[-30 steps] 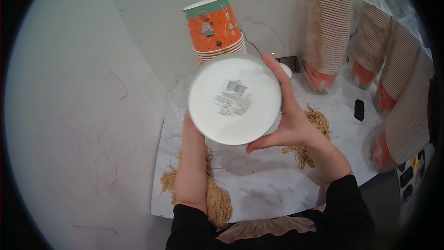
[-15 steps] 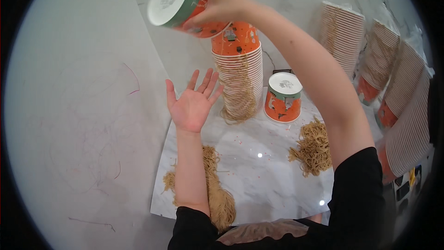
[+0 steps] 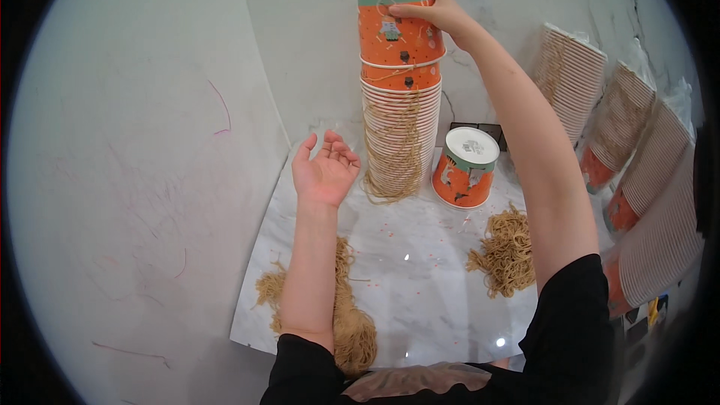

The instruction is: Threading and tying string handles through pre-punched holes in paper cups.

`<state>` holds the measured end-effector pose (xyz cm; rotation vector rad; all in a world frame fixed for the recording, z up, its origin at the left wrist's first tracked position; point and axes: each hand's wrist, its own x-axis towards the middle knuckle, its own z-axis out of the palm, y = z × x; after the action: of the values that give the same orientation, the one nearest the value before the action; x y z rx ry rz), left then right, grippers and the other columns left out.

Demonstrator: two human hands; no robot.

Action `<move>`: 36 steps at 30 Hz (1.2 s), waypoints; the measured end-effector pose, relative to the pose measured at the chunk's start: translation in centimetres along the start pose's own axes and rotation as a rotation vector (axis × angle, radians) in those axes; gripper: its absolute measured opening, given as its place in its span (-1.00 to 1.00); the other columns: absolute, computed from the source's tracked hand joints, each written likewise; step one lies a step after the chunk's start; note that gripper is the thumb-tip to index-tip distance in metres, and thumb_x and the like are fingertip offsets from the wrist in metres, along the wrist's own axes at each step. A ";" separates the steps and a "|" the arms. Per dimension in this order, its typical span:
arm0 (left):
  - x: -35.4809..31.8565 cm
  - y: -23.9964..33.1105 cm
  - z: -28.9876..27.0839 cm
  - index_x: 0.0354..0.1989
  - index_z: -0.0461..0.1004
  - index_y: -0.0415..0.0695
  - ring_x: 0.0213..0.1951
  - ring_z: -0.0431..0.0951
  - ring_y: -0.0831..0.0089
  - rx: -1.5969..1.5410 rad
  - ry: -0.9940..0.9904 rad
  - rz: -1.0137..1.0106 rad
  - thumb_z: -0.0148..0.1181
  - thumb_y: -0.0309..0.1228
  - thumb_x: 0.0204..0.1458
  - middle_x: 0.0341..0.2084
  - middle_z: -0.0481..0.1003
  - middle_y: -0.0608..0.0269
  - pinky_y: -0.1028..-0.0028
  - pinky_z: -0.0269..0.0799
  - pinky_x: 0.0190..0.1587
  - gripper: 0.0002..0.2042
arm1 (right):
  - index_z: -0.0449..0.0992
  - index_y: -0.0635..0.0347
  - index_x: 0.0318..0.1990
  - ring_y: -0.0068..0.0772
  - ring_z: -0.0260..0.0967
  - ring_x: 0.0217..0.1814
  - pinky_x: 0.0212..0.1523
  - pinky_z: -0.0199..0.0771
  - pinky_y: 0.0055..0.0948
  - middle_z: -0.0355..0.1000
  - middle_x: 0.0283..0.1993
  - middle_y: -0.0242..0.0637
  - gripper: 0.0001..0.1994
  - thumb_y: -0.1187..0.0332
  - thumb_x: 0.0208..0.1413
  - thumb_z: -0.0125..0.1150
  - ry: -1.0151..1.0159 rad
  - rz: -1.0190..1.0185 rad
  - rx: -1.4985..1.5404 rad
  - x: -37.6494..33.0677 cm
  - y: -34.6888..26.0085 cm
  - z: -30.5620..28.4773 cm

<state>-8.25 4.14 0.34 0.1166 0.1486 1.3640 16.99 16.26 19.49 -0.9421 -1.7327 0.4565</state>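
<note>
My right hand (image 3: 442,16) grips an upside-down orange paper bucket (image 3: 397,34) with a green band by its upper side. That bucket sits over the top of a tall stack of nested upside-down paper buckets (image 3: 401,131), whose white rims show. Tan strings (image 3: 390,146) dangle down the stack's front. My left hand (image 3: 326,170) is raised palm up to the left of the stack, fingers loosely curled and holding nothing. One more upside-down orange bucket (image 3: 463,180) stands alone right of the stack, its white base on top.
A marble-patterned table (image 3: 420,277) carries a tan string pile (image 3: 506,251) at right and a long string bundle (image 3: 352,326) under my left forearm. Several bucket stacks (image 3: 574,79), some in clear plastic, lean along the right. A scribbled white wall (image 3: 142,180) rises at left.
My right hand has brought the bucket from the upper left onto the stack, turning it from tilted to upright. My left fingers have curled from spread. The view has shifted slightly.
</note>
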 end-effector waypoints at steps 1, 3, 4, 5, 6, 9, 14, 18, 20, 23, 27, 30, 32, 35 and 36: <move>0.0 -0.2 0.3 -0.15 0.39 -0.10 -0.32 0.40 0.52 0.008 0.015 0.009 0.08 -0.24 0.19 -0.31 0.44 0.40 0.38 0.29 -0.15 -0.79 | -0.19 0.25 0.51 -0.04 0.22 0.41 0.34 0.29 -0.09 0.23 0.34 0.11 0.35 -0.11 -0.33 0.65 0.000 0.002 -0.010 0.2 1.2 -0.6; -0.2 -0.1 0.2 -0.19 0.38 -0.08 -0.36 0.38 0.55 0.013 0.033 0.026 0.08 -0.26 0.18 -0.34 0.44 0.44 0.40 0.28 -0.18 -0.82 | -0.20 0.27 0.51 -0.05 0.20 0.43 0.38 0.22 -0.09 0.17 0.38 0.11 0.33 -0.09 -0.28 0.63 -0.072 0.034 0.102 0.1 2.2 -0.7; -0.2 0.0 0.2 -0.21 0.38 -0.07 -0.39 0.35 0.56 0.004 0.008 0.023 0.08 -0.27 0.18 -0.37 0.42 0.45 0.41 0.26 -0.20 -0.84 | -0.20 0.27 0.51 -0.05 0.20 0.43 0.38 0.22 -0.09 0.17 0.38 0.11 0.33 -0.09 -0.28 0.63 -0.074 0.035 0.098 0.1 2.7 -0.9; -0.2 0.2 0.0 -0.23 0.38 -0.07 -0.42 0.32 0.58 -0.002 -0.015 0.023 0.07 -0.29 0.18 -0.40 0.41 0.46 0.43 0.25 -0.22 -0.86 | -0.21 0.28 0.51 -0.05 0.18 0.44 0.39 0.20 -0.10 0.15 0.39 0.11 0.32 -0.09 -0.27 0.63 -0.096 0.055 0.150 -0.4 2.8 -0.6; -0.2 0.3 -0.1 -0.23 0.38 -0.07 -0.42 0.32 0.58 -0.003 -0.012 0.026 0.07 -0.29 0.18 -0.40 0.41 0.46 0.43 0.25 -0.22 -0.86 | -0.21 0.28 0.51 -0.05 0.17 0.44 0.40 0.18 -0.11 0.13 0.41 0.11 0.31 -0.08 -0.26 0.62 -0.118 0.076 0.202 -0.8 2.8 -0.4; -0.1 0.1 -0.2 -0.22 0.37 -0.11 -0.44 0.33 0.57 -0.016 0.000 0.030 0.00 -0.31 0.21 -0.42 0.38 0.43 0.42 0.23 -0.24 -0.86 | -0.21 0.28 0.52 -0.06 0.16 0.45 0.39 0.18 -0.12 0.11 0.42 0.10 0.31 -0.08 -0.25 0.62 -0.136 0.078 0.209 -1.3 3.1 -0.1; 0.0 -0.4 -0.2 -0.25 0.37 -0.10 -0.47 0.29 0.57 -0.009 0.000 0.027 0.00 -0.34 0.21 -0.45 0.36 0.44 0.44 0.21 -0.27 -0.89 | -0.20 0.24 0.52 -0.08 0.18 0.43 0.37 0.22 -0.14 0.15 0.39 0.08 0.29 -0.08 -0.23 0.61 -0.116 0.051 0.166 -1.2 4.4 0.1; 0.1 -0.7 -0.1 -0.25 0.37 -0.10 -0.47 0.27 0.57 -0.014 0.007 0.024 0.00 -0.35 0.21 -0.48 0.34 0.45 0.45 0.20 -0.28 -0.89 | -0.18 0.22 0.51 -0.10 0.25 0.38 0.31 0.29 -0.17 0.22 0.35 0.07 0.26 -0.10 -0.22 0.58 -0.097 0.034 0.121 -0.9 5.2 0.2; 0.1 -0.8 -0.2 -0.25 0.37 -0.10 -0.48 0.27 0.57 -0.005 -0.003 0.024 0.00 -0.36 0.21 -0.49 0.32 0.45 0.46 0.19 -0.29 -0.90 | -0.17 0.22 0.51 -0.10 0.27 0.36 0.29 0.31 -0.18 0.23 0.34 0.06 0.26 -0.11 -0.22 0.58 -0.095 0.033 0.117 -1.0 5.4 0.3; 0.2 -0.9 -0.2 -0.25 0.37 -0.10 -0.49 0.26 0.58 0.001 -0.003 0.023 0.00 -0.37 0.22 -0.49 0.31 0.46 0.47 0.18 -0.30 -0.91 | -0.16 0.22 0.51 -0.11 0.30 0.34 0.27 0.34 -0.19 0.25 0.32 0.06 0.25 -0.11 -0.21 0.57 -0.085 0.030 0.110 -1.2 5.3 0.5; 0.2 -1.2 -0.2 -0.27 0.37 -0.06 -0.50 0.25 0.60 0.023 0.010 0.025 0.05 -0.34 0.20 -0.51 0.29 0.50 0.48 0.18 -0.31 -0.92 | -0.17 0.23 0.51 -0.11 0.29 0.35 0.29 0.33 -0.19 0.24 0.32 0.08 0.25 -0.10 -0.21 0.57 -0.091 0.039 0.113 -1.5 4.8 0.7; 0.1 -1.1 -0.2 -0.27 0.36 -0.06 -0.50 0.25 0.60 0.018 0.004 0.019 0.04 -0.35 0.20 -0.51 0.29 0.50 0.48 0.18 -0.31 -0.92 | -0.17 0.36 0.48 -0.14 0.32 0.32 0.20 0.39 -0.27 0.31 0.25 0.07 0.35 -0.13 -0.37 0.63 -0.099 0.063 0.164 -1.5 4.5 0.7; 0.0 -1.2 0.0 -0.28 0.36 -0.05 -0.50 0.25 0.61 0.017 0.003 0.018 0.03 -0.35 0.21 -0.52 0.29 0.50 0.48 0.18 -0.32 -0.92 | -0.16 0.36 0.47 -0.15 0.33 0.29 0.17 0.42 -0.26 0.33 0.24 0.06 0.34 -0.12 -0.36 0.63 -0.059 0.037 0.164 -1.7 4.5 1.0; -0.1 -1.0 0.1 -0.27 0.36 -0.05 -0.51 0.25 0.61 -0.007 0.022 0.008 0.02 -0.36 0.21 -0.52 0.28 0.50 0.47 0.17 -0.32 -0.93 | -0.18 0.33 0.49 -0.13 0.29 0.34 0.23 0.37 -0.21 0.28 0.28 0.07 0.31 -0.10 -0.29 0.61 -0.047 0.024 0.158 -2.4 4.0 0.9; -0.2 -1.1 0.1 -0.27 0.36 -0.05 -0.51 0.25 0.61 -0.001 0.022 0.002 0.02 -0.36 0.21 -0.52 0.28 0.50 0.47 0.17 -0.32 -0.93 | -0.21 0.31 0.50 -0.09 0.23 0.40 0.33 0.30 -0.18 0.21 0.35 0.09 0.29 -0.10 -0.24 0.59 -0.080 0.035 0.154 -2.9 3.5 1.0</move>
<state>-7.24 3.75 0.30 0.1005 0.1661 1.3673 17.76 16.29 14.95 -0.8549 -1.7278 0.6490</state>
